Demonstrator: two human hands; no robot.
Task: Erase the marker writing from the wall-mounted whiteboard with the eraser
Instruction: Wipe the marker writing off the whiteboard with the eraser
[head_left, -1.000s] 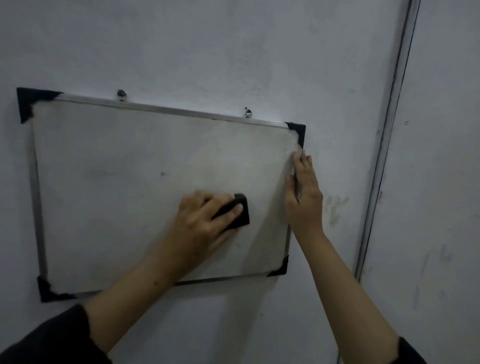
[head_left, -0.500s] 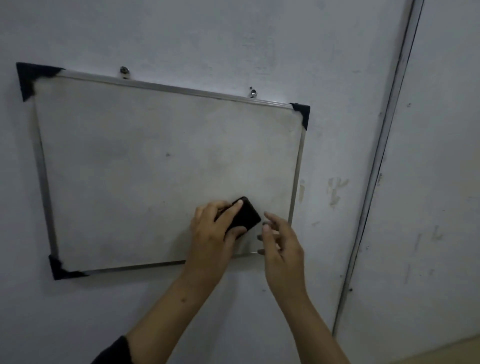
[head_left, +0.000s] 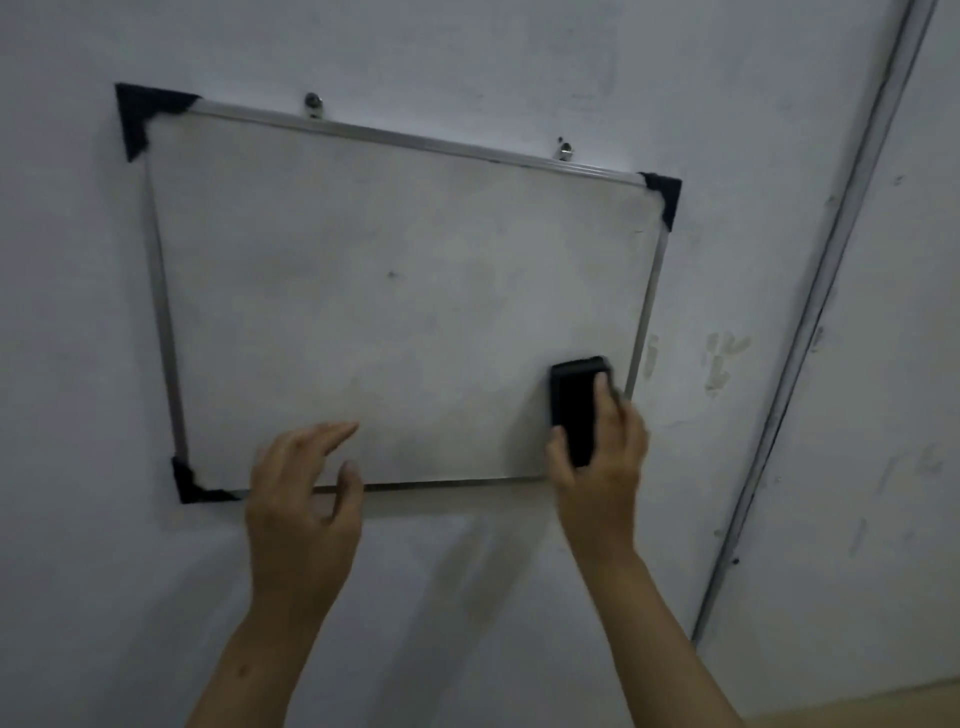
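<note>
The left hand (head_left: 304, 499) is spread open and empty at the lower frame edge. The right hand (head_left: 602, 457) grips the black rectangular eraser (head_left: 574, 400) flat on the smudged, metal-framed whiteboard (head_left: 395, 312), lower right corner.

Dim grey wall (head_left: 467, 47) (scuffed), vertical trim (head_left: 810, 332)

The whiteboard (head_left: 395, 291) has a matt, smudged grey-white face, a thin brushed-metal frame and black plastic corner caps (head_left: 141, 115). Two shiny metal screws (head_left: 312, 102) sit at its top edge. The eraser (head_left: 575, 402) looks like smooth black plastic. The wall (head_left: 467, 47) is matt, scuffed paint.
</note>
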